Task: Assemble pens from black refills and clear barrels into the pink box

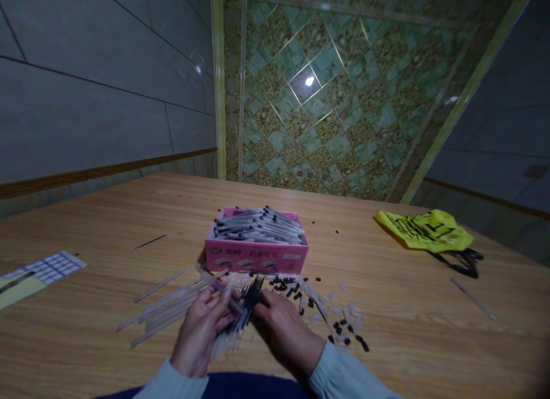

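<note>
My left hand (203, 324) is closed around a clear plastic tube (219, 284), close to the lower front of the pink box. A bundle of thin black refills (249, 301) stands slanted between my hands, and clear tubes show under it. My right hand (286, 329) touches the bundle's right side with curled fingers; its fingertips are partly hidden. The pink box (256, 258) behind the hands is heaped with clear tubes with dark ends (262, 224). Several empty-looking clear tubes (172, 307) lie left of my left hand.
Small black caps (344, 330) and clear pieces lie scattered right of my right hand. A yellow bag (425, 230) and dark glasses (464, 264) rest at the right. A lone tube (472, 299) lies nearer. At the left are a checked paper (55, 270) and a thin dark stick (149, 242).
</note>
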A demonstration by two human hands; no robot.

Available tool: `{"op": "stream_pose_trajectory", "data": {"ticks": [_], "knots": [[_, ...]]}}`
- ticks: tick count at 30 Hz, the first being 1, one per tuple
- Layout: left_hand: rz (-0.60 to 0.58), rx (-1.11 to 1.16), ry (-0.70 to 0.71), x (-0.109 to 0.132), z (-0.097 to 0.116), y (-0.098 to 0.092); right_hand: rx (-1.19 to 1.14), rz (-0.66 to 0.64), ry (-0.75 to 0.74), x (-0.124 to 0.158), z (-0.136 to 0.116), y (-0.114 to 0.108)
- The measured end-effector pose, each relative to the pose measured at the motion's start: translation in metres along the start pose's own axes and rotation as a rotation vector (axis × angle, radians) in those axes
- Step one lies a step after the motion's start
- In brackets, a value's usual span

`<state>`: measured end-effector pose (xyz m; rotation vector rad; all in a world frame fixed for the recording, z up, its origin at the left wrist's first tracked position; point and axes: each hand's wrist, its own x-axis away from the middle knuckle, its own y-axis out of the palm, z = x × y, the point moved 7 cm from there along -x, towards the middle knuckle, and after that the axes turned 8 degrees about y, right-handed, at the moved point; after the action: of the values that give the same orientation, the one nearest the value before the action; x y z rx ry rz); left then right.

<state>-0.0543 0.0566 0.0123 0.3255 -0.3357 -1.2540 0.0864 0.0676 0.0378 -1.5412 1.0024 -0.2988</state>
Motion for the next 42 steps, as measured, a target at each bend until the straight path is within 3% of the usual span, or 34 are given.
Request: {"op": "stream_pose_trajectory", "data": {"ticks": [9, 13, 16, 18, 27, 30, 35, 42], "knots": [[0.042, 0.094, -0.030, -0.001, -0.002, -0.001, 0.012, 0.014, -0.061, 0.008, 0.004, -0.003], [0.122, 0.330, -0.139, 0.000, -0.009, -0.002, -0.241, 0.220, 0.020, 0.011, 0.012, -0.026], [0.219, 0.570, -0.284, 0.003, -0.018, -0.004, -0.540, 0.449, 0.227, 0.015, 0.028, -0.046], [0.214, 0.677, -0.341, 0.003, -0.020, -0.002, -0.711, 0.518, 0.365, 0.019, 0.036, -0.050], [0.106, 0.685, -0.366, 0.005, -0.019, 0.004, -1.025, 0.459, 0.455, 0.019, 0.041, -0.050], [0.128, 0.565, -0.313, 0.006, -0.017, 0.002, -1.152, 0.367, 0.465, 0.015, 0.036, -0.048], [0.128, 0.296, -0.173, 0.008, -0.009, 0.003, -1.206, 0.093, 0.495, 0.008, 0.013, -0.028], [0.017, 0.121, -0.104, 0.010, -0.013, 0.010, -1.281, 0.042, 0.571, 0.010, 0.005, -0.010]]}}
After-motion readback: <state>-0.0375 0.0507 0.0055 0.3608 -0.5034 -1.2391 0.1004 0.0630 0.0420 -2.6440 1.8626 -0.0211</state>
